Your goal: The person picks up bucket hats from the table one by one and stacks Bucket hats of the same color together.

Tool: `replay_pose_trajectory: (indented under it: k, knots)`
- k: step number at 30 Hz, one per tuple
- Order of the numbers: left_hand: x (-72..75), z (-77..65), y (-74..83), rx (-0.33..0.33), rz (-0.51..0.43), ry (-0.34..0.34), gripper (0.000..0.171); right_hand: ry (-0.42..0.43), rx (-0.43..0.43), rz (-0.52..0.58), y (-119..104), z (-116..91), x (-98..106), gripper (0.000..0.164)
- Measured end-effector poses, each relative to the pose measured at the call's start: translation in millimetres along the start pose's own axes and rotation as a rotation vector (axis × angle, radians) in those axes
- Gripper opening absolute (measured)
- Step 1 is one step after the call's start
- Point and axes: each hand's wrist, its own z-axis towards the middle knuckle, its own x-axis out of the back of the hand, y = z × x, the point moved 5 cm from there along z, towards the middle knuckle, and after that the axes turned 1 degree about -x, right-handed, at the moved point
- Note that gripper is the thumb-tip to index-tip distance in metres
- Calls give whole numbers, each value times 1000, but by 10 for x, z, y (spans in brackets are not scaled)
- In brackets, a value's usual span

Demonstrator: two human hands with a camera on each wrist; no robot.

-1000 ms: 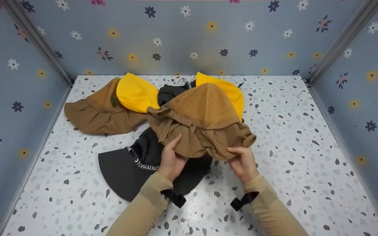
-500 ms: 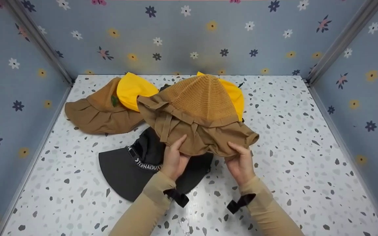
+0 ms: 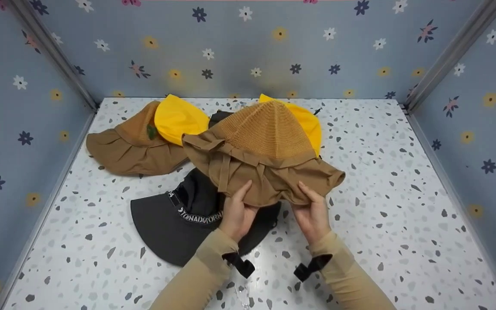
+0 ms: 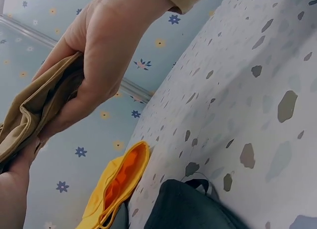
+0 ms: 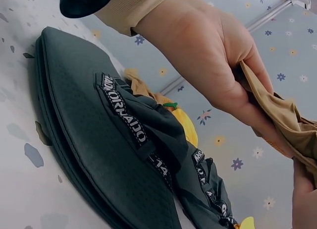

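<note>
A brown sun hat (image 3: 269, 133) with a knitted crown and ruffled cloth brim is held up over the table, crown facing away. My left hand (image 3: 238, 215) pinches its near brim, thumb on top and fingers underneath. A short way to the right, my right hand (image 3: 312, 215) grips the same brim likewise. In the left wrist view the right hand (image 4: 109, 45) has folded cloth between thumb and fingers. The right wrist view shows the left hand (image 5: 198, 55) pinching the brim edge. Below the left hand lies a black bucket hat (image 3: 162, 228) with a lettered band.
Another brown hat (image 3: 140, 155) lies at the back left, partly under a yellow hat (image 3: 181, 120). A second yellow hat (image 3: 306, 125) and a dark hat (image 3: 218, 117) sit behind the held one, mostly covered. Flower-patterned panels (image 3: 248, 51) enclose the speckled table (image 3: 403, 215).
The held brown hat has risen and tipped so more crown shows, then dropped slightly. Both hands have drawn closer together along its brim. The other hats lie as before.
</note>
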Motion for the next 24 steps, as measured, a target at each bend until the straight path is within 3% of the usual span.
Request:
replay_pose_trajectory:
  k: [5, 16, 24]
  knots:
    - [-4, -19, -50, 21, 52, -7, 49, 33, 11, -19, -47, 12, 59, 29]
    - [13, -32, -76, 80, 197, -51, 45, 55, 32, -63, -257, 18, 125, 48]
    - [89, -28, -81, 72, 310, -101, 29, 72, 28, -122, -442, 12, 261, 46]
